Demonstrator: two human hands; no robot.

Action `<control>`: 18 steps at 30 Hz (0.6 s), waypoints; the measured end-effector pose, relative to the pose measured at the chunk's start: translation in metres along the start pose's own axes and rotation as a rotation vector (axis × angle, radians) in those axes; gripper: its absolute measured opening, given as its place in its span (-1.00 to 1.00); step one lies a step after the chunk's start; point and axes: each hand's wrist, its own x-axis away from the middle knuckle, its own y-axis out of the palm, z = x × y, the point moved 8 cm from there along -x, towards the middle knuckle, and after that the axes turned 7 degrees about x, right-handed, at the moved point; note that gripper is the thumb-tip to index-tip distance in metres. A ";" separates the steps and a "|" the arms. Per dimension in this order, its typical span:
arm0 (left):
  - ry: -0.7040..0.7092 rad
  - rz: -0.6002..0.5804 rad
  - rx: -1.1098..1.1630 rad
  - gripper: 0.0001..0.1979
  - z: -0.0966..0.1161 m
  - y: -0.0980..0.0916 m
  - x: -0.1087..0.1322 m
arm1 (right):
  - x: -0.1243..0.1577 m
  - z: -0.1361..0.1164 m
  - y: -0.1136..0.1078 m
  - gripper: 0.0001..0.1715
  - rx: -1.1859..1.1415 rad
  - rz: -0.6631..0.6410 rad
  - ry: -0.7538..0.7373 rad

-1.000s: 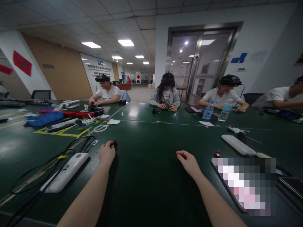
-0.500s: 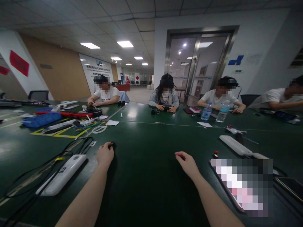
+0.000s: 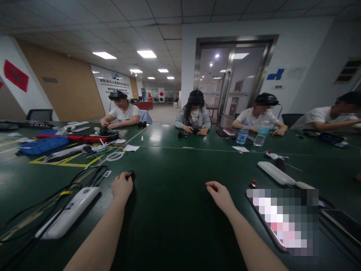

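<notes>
Head view shows the left hand (image 3: 122, 186) resting on the dark green tabletop (image 3: 175, 218), fingers pinched narrow on a small black object (image 3: 131, 175) at its tips; what the object is stays unclear, perhaps a small knob or clip. The right hand (image 3: 221, 195) lies well apart, loosely curled and holding nothing. A white power strip (image 3: 67, 212) lies left of the left hand. Since a second ago neither hand has changed pose or place on the tabletop; only the view has swung slightly.

Bare left hand (image 3: 122, 187), bare right hand (image 3: 221, 195). Forearms uncovered too, right down to the frame edge at 6 o'clock.
</notes>
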 end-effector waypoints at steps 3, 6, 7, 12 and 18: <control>-0.012 0.008 0.014 -0.69 -0.001 -0.001 -0.001 | -0.001 0.001 0.000 -0.75 0.001 0.000 -0.017; -0.020 0.004 0.011 -0.64 -0.002 -0.001 -0.001 | 0.000 0.000 0.000 -0.74 0.003 -0.001 -0.017; -0.013 0.002 0.008 -0.63 -0.002 0.000 -0.001 | 0.000 -0.001 0.000 -0.74 0.008 -0.002 -0.013; 0.039 0.000 -0.007 -0.64 0.000 0.002 -0.002 | 0.002 -0.006 -0.001 -0.73 0.049 -0.003 -0.009; 0.001 0.003 0.006 -0.60 0.000 -0.001 0.001 | -0.001 -0.001 0.001 -0.72 0.055 -0.009 -0.032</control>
